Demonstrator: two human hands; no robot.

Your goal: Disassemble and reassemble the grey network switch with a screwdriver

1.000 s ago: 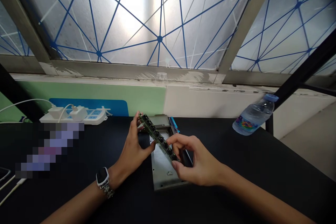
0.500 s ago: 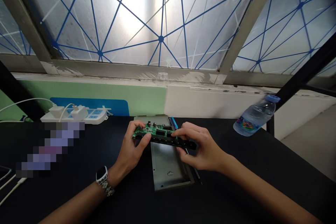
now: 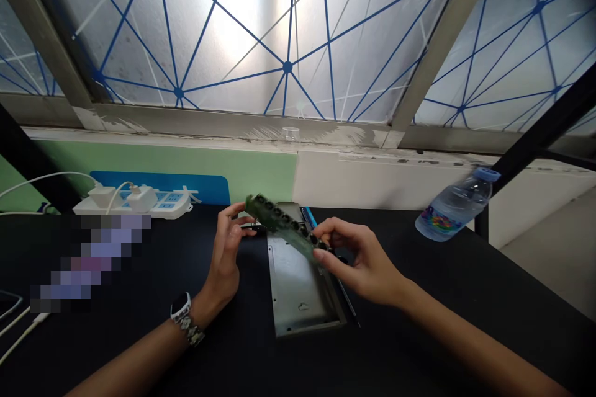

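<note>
My right hand [image 3: 356,257] pinches the lower right end of a green circuit board [image 3: 284,226] between thumb and fingers. The board is tilted, its left end raised, and a row of black round-holed connectors runs along its edge. Motion blurs it a little. By the raised end is my left hand [image 3: 226,254], its thumb and fingers apart and curved. A small dark shape near those fingertips is too unclear to name. Below the board, a grey metal casing [image 3: 302,294] lies on the black table. Along its right side lies a screwdriver [image 3: 350,305], partly hidden by my right hand.
A water bottle [image 3: 454,208] leans at the right against a black frame bar [image 3: 544,124]. At the back left, a white power strip [image 3: 162,203] carries plugged-in chargers and cables. A small clear cup [image 3: 291,134] sits on the window ledge.
The board has turned in my right hand, its left end rising and its connector edge now facing up. My left hand has let go of it and its fingers have spread.
</note>
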